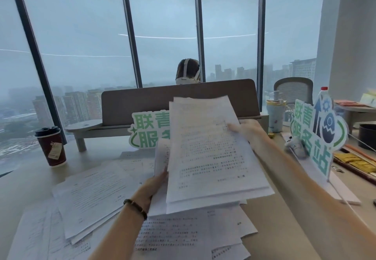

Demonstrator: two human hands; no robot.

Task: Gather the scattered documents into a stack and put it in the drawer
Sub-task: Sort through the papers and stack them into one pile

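A thick bundle of printed white sheets (211,149) is raised above the desk, tilted toward me. My right hand (247,132) grips its right edge, thumb on the top page. My left hand (153,185), with a beaded bracelet on the wrist, holds the bundle's lower left edge. Several more printed sheets (91,196) lie fanned out on the desk (26,184) to the left, and others (183,235) overlap beneath the bundle. No drawer shows in this view.
A dark red coffee cup (51,146) stands at the left. A grey desk divider (142,105) rises behind, with a person's head above it. Green-and-white signs (317,135) stand to the right, beside a tumbler (275,115) and yellow packets (354,163).
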